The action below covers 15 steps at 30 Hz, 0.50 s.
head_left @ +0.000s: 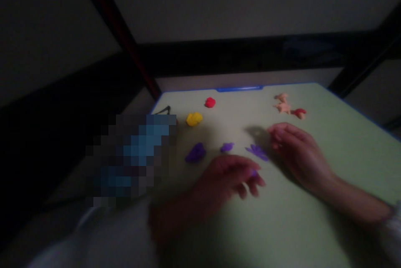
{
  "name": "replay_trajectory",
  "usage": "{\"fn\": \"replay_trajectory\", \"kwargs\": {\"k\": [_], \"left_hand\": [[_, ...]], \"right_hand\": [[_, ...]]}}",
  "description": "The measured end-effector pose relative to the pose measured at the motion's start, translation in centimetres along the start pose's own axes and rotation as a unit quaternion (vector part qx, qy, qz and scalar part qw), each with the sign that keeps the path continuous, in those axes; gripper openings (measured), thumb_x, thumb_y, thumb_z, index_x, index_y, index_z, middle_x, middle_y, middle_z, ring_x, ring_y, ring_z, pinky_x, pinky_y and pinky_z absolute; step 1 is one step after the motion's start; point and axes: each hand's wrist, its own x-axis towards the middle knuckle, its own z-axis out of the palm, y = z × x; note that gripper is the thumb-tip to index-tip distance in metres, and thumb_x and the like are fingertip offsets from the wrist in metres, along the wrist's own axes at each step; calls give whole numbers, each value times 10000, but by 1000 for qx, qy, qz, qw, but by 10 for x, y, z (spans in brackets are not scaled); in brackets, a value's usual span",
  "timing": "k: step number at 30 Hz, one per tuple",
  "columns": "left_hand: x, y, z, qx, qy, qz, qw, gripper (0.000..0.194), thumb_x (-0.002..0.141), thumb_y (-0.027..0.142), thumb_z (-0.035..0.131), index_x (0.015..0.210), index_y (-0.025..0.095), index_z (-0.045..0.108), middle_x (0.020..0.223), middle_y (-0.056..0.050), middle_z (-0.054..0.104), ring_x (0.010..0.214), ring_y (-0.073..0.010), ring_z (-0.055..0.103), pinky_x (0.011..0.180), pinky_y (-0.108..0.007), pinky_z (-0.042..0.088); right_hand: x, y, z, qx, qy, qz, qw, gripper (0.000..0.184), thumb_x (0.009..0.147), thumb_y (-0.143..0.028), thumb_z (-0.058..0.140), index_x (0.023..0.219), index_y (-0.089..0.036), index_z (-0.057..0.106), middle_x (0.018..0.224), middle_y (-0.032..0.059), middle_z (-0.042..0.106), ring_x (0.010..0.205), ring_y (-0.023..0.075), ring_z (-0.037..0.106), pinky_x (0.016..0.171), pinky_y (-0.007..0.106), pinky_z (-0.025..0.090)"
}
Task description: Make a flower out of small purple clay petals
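Observation:
My left hand (232, 176) is held over the near part of the table, a small piece of purple modelling clay (254, 173) pinched at its fingertips. To the right, my right hand (294, 149) hovers with thumb and fingers drawn together; whether anything is between them is hidden. Just left of its fingers lies a fan of thin purple clay strips (258, 151). A small purple clay shape (227, 147) and a larger purple clay lump (196, 153) rest beyond my left hand.
The pale table (313, 226) has a blue handle (239, 88) at its far edge. Farther back lie a yellow clay lump (194, 118), a red clay lump (210, 102), peach clay pieces (283, 107) and a red-and-peach piece (300, 113). A blurred-out area (138, 151) covers the left side.

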Motion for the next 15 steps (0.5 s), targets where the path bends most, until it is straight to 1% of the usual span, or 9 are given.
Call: {"fn": "replay_trajectory", "kwargs": {"k": [2,4,6,9,12,13,15], "left_hand": [[1,1,0,13,-5,7,1000,189,621,235,747,773,156,669,719,-6,677,584,-77,571,559,-192,408],[3,2,0,35,2,2,999,225,553,191,778,746,147,671,674,12,648,591,-82,544,594,-217,409],[4,2,-1,56,11,-7,998,246,493,220,809,663,134,653,598,32,592,555,-75,496,571,-220,384],[6,-2,-5,68,7,7,998,343,456,364,824,539,127,590,517,46,518,490,-57,424,510,-211,320],[6,-6,-8,59,17,26,998,420,548,516,741,529,130,576,457,57,437,437,-46,345,451,-211,231],[5,-7,-8,55,24,27,998,419,591,529,709,548,130,589,445,61,413,428,-44,323,443,-213,211],[4,-7,-5,42,42,27,998,358,660,483,677,631,129,634,441,66,401,427,-44,310,443,-214,203]], "right_hand": [[0,0,0,3,-2,0,1000,86,702,-271,683,706,-187,665,627,-20,530,533,74,421,462,167,342],[0,0,1,12,2,2,1000,84,699,-265,685,705,-184,663,633,-24,532,531,66,423,465,156,342],[-1,0,1,19,5,3,1000,80,693,-254,688,700,-180,659,645,-27,539,529,57,428,469,145,343],[-1,-1,2,22,4,2,1000,75,698,-245,682,698,-173,660,636,-28,541,522,49,431,472,137,344],[-1,-1,1,26,1,0,1000,73,729,-244,657,705,-175,665,615,-26,536,515,49,429,465,133,340],[-1,-1,1,27,1,-1,1000,76,740,-243,647,710,-176,667,611,-24,537,515,50,431,464,133,340],[1,-2,-1,26,-1,-3,1000,88,757,-239,628,714,-172,667,600,-19,541,513,53,438,462,134,340]]}}
